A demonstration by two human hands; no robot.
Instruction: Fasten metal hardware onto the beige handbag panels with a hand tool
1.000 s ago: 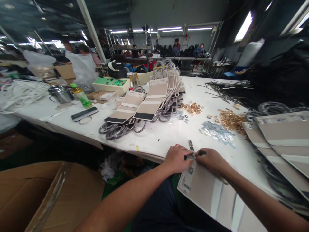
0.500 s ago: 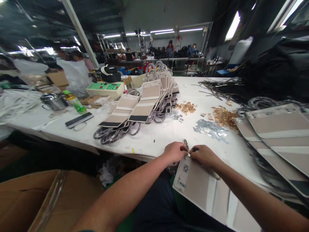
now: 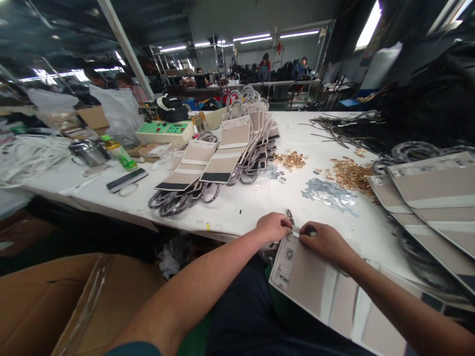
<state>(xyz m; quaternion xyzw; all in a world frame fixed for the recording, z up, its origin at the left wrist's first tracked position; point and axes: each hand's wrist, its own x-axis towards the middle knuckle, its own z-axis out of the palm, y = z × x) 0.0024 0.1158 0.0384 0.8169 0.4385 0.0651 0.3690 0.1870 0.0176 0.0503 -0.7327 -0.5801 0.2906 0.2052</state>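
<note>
A beige fabric panel [image 3: 308, 277] with white bands leans from the table edge over my lap, small metal fittings showing near its top edge. At its upper corner, the fingertips of my left hand [image 3: 273, 228] are pinched together, and a small whitish tab [image 3: 296, 230] shows beside them. My right hand [image 3: 324, 242] is closed at the same edge, its thumb and fingers against the panel. Something dark and rounded shows in its curl, too small to name. A small metal piece [image 3: 289, 215] lies just beyond the fingers.
Stacked beige panels with plastic-wrapped handles [image 3: 226, 148] lie ahead, with more panels [image 3: 434, 183] at right. Gold fittings [image 3: 351, 173] and flat grey metal pieces [image 3: 328, 195] are heaped on the white table [image 3: 241, 230]. A cardboard box [image 3: 122, 291] stands low left. People sit far back.
My right hand has drawn slightly right, away from my left fingertips, baring the whitish tab between them. The whole view has shifted a little.
</note>
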